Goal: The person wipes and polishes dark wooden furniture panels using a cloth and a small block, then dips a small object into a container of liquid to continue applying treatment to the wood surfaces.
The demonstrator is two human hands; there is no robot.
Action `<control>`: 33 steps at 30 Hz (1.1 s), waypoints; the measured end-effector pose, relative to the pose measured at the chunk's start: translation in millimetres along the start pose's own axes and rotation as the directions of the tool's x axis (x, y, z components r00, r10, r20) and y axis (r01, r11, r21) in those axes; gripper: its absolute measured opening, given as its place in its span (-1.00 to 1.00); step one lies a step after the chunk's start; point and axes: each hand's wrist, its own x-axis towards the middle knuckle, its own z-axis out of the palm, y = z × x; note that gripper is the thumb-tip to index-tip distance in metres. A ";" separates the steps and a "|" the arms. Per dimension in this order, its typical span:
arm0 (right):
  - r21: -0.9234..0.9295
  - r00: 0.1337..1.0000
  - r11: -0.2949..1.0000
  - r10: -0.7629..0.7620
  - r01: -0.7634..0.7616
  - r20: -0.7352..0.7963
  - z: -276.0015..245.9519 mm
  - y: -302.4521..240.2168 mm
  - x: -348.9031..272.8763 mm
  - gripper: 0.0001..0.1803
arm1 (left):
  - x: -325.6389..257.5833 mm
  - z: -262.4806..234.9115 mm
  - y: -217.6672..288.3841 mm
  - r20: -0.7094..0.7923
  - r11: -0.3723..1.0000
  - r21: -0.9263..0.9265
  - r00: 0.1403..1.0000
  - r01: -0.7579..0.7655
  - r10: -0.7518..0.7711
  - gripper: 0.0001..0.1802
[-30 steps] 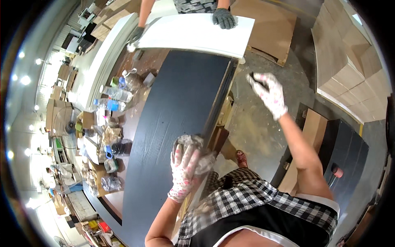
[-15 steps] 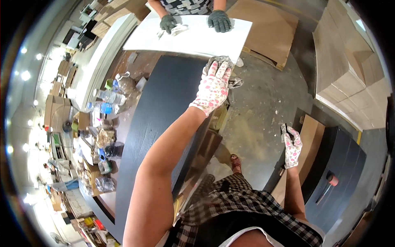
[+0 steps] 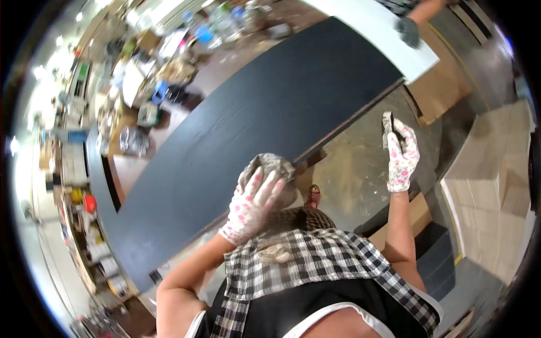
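Note:
A long black board [image 3: 270,107] with a faint wood grain lies across the table before me. My left hand [image 3: 252,205], in a white glove with pink flowers, is closed on a crumpled grey rag [image 3: 267,164] at the board's near edge. Out to the right, away from the board, my right hand [image 3: 403,155] wears a matching glove. Between its thumb and fingers it pinches a small flat strip [image 3: 387,129], dark and grey, whose kind I cannot make out.
Beyond the board's far end, a co-worker's dark-gloved hand [image 3: 408,32] rests on a white panel [image 3: 366,28]. Plastic bottles [image 3: 222,25] and clutter stand left of the board. Stacked cartons [image 3: 484,186] rise at the right; flat cardboard [image 3: 442,84] lies beyond the floor.
My left hand has come back with the rag from the board's far end to its near edge. My view has turned, and the right hand still holds the strip.

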 end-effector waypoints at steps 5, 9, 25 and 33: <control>-0.060 0.915 0.951 -0.273 0.303 0.296 90.6 -34.8 0.7 -0.67 | -124.3 20.0 -20.7 -0.144 0.980 0.066 0.974 0.188 -0.177 -0.39; 0.086 0.849 0.968 -0.248 0.235 0.468 190.5 -49.9 -52.1 -0.69 | -221.5 48.5 -63.8 -0.348 0.935 0.015 0.879 0.354 -0.327 -0.52; 0.517 -0.158 0.615 -0.541 0.595 0.826 316.5 -161.7 -234.1 -0.62 | -505.7 107.0 -76.6 -0.372 0.299 -0.922 -0.351 0.246 -0.859 -0.43; 0.559 -0.321 0.523 -0.479 0.643 0.817 331.8 -181.1 -281.7 -0.64 | -496.7 137.9 -12.5 -0.160 0.413 -0.878 -0.666 -0.242 -0.729 -0.51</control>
